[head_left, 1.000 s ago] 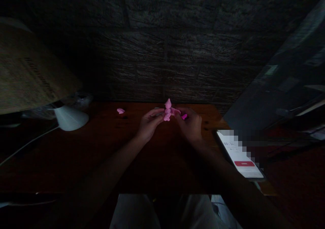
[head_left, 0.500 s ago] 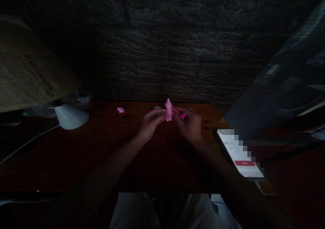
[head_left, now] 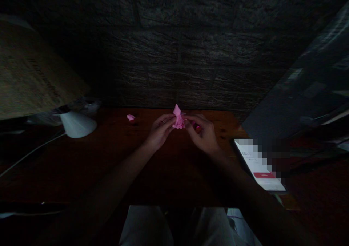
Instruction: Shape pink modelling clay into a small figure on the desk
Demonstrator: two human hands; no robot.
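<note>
A small pink clay figure (head_left: 179,121) with a pointed top stands upright between my hands, raised over the table. My left hand (head_left: 160,131) is closed on its left side, thumb and fingers pinching it. From the right, the fingertips of my right hand (head_left: 203,131) press together at the figure's side; whether they also hold a thin strand is too dark to tell. Partly hidden behind the right fingers is a brighter magenta piece (head_left: 194,124). A loose pink lump (head_left: 131,117) lies farther left on the wooden table (head_left: 114,148).
On the left stands a lamp with a white base (head_left: 77,124) and a brown paper-like cover (head_left: 32,71), its cord trailing left. A lit phone (head_left: 259,166) lies at the table's right side. A dark brick wall (head_left: 174,49) rises behind the table.
The thin pink strand that ran from the figure to my right fingers no longer shows. My right fingertips have moved left against the figure, which has shifted slightly left.
</note>
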